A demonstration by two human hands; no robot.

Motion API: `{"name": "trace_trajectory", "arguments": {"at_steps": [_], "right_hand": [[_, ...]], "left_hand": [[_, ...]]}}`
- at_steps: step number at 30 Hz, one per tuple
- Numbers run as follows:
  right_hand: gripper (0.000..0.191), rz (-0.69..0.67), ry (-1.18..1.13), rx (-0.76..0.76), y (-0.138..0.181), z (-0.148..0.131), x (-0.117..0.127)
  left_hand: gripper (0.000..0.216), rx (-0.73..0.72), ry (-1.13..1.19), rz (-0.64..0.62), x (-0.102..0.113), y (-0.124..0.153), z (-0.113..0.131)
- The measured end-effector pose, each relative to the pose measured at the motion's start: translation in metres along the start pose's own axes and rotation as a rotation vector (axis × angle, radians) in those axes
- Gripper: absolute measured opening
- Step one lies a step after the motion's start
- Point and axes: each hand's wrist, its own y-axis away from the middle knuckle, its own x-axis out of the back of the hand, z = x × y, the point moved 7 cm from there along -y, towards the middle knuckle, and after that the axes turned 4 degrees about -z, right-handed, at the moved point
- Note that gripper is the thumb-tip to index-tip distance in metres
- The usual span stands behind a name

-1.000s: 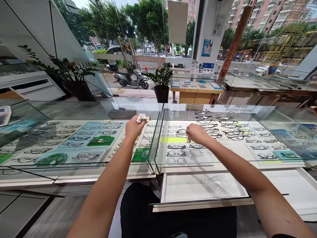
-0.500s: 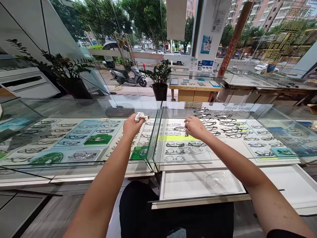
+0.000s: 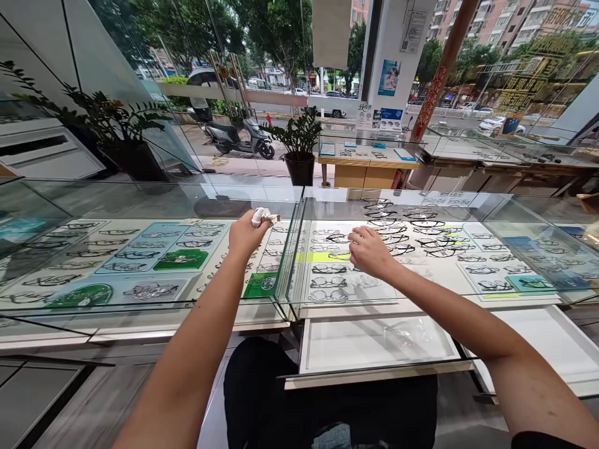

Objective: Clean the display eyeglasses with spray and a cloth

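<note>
My left hand is closed around a crumpled white cloth, held over the left glass display case. Over the right glass case, my right hand has its fingers curled. A thin-rimmed pair of eyeglasses juts out left of those fingertips, in front of a yellow strip; the fingers partly hide it. Just beyond and to the right of this hand, several dark-framed eyeglasses lie in rows. Below the hand, more eyeglasses rest on a white display board.
A pulled-out white drawer with a clear plastic bag sits in front of my lap. Another drawer stands out at right. Glass edges meet between the cases. Beyond them are a potted plant and a wooden display table.
My right hand has turned and come slightly nearer, and eyeglasses now show in front of the yellow strip by its fingertips. My left hand keeps the cloth almost in place. The view has shifted slightly.
</note>
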Motion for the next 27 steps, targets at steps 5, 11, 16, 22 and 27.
{"name": "trace_trajectory", "arguments": {"at_steps": [5,11,16,22,27], "right_hand": [[0.025,-0.014,-0.01,-0.02,-0.003,0.002,-0.009],[0.024,-0.04,-0.047,-0.071,-0.016,0.011,-0.019],[0.022,-0.027,-0.106,-0.15,-0.016,0.011,0.009],[0.013,-0.415,-0.554,-0.165,0.035,-0.035,0.052],[0.034,-0.931,-0.485,-0.039,0.114,-0.081,-0.02]], "left_hand": [[0.026,0.004,-0.007,0.004,-0.001,-0.001,-0.001],[0.028,0.01,-0.039,-0.008,0.001,0.0,0.0],[0.029,0.006,-0.086,-0.044,0.001,0.001,0.003],[0.03,0.044,-0.176,-0.13,-0.007,-0.003,-0.001],[0.029,0.088,-0.279,-0.124,-0.006,-0.002,-0.005]]}}
